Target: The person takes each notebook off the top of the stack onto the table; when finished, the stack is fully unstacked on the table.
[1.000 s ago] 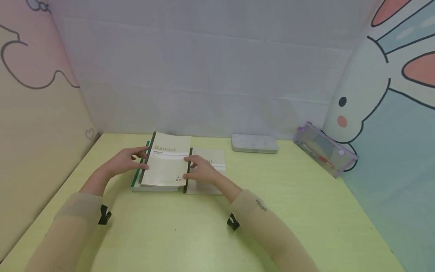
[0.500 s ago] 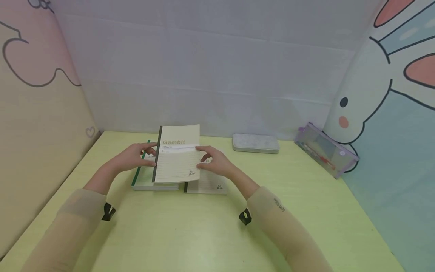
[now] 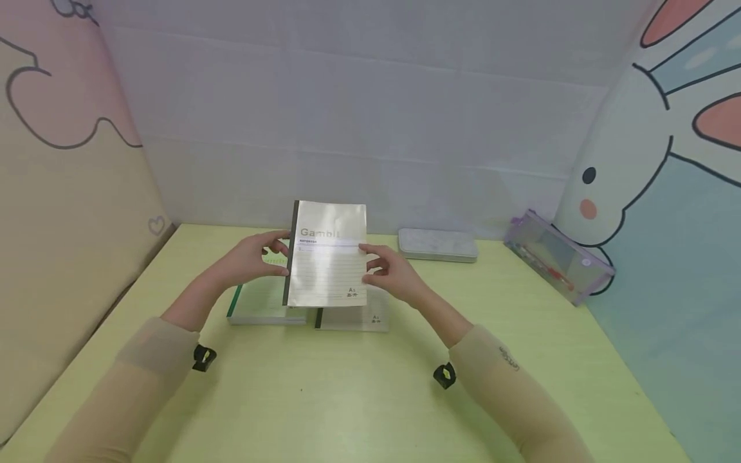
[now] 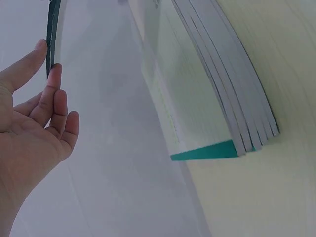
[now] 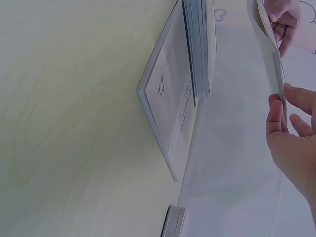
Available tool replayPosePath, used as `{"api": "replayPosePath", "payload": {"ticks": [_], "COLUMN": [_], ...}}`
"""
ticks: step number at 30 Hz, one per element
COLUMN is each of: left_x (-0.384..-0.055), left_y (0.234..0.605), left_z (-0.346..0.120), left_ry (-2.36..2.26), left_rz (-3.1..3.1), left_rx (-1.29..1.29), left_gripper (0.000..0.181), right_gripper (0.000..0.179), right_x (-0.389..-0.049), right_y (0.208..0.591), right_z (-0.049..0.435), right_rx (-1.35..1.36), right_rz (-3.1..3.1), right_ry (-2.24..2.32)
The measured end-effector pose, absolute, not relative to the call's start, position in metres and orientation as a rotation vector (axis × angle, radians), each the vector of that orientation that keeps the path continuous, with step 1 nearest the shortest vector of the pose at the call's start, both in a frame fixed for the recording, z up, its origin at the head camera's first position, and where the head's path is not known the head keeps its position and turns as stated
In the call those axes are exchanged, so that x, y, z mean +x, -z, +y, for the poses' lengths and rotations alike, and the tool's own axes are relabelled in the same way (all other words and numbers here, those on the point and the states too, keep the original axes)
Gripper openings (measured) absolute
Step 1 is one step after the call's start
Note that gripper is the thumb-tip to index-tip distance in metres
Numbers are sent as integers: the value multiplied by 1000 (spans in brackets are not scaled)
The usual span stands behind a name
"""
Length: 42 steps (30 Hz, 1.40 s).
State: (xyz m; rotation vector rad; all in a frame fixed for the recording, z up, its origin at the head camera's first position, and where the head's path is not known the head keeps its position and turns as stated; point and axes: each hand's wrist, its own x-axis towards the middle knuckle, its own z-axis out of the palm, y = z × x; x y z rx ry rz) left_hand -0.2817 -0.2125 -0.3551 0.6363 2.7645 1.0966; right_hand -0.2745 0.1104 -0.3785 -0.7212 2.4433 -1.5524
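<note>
A cream notebook [image 3: 327,270] with a dark spine and "Gambit" on its cover is held up above the table between both hands. My left hand [image 3: 250,260] pinches its spine side between thumb and fingers, as the left wrist view also shows. On the opposite edge my right hand [image 3: 395,273] pinches the pages; in the right wrist view the notebook [image 5: 271,49] bends slightly. Below on the left lies a stack of notebooks with a green spine [image 4: 210,150]. Beside that stack a grey-covered notebook [image 3: 353,319] with a dark spine lies flat, partly hidden by the raised one.
A pale grey flat case [image 3: 437,245] lies at the back of the yellow-green table [image 3: 347,405]. Against the right wall leans a see-through purple pencil pouch [image 3: 558,257] with pens inside. A white cloth wall [image 3: 370,116] stands behind the table.
Both hands have lifted the cream notebook off the green-spined stack and carried it up and to the right. More of the stack shows; the notebook now hangs partly over the grey-covered one.
</note>
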Motion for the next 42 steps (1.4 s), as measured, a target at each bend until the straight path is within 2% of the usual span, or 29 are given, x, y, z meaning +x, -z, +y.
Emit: {"api": "replayPosePath", "payload": {"ticks": [14, 30, 42], "left_x": [-276, -273, -275], "left_y": [340, 359, 381], "left_z": [-147, -86, -43], "left_ry": [-1164, -1195, -1270], "left_rz": [2754, 2698, 2639], "left_rx": [589, 752, 759], "left_gripper": [87, 87, 87], "right_gripper": [74, 83, 76], "right_x": [-271, -257, -257], "right_y": [366, 374, 390], "right_z": [171, 242, 280], "right_rx": [-706, -697, -692], "right_rz": [2460, 2389, 2527], "right_ry": [1576, 1535, 1435]}}
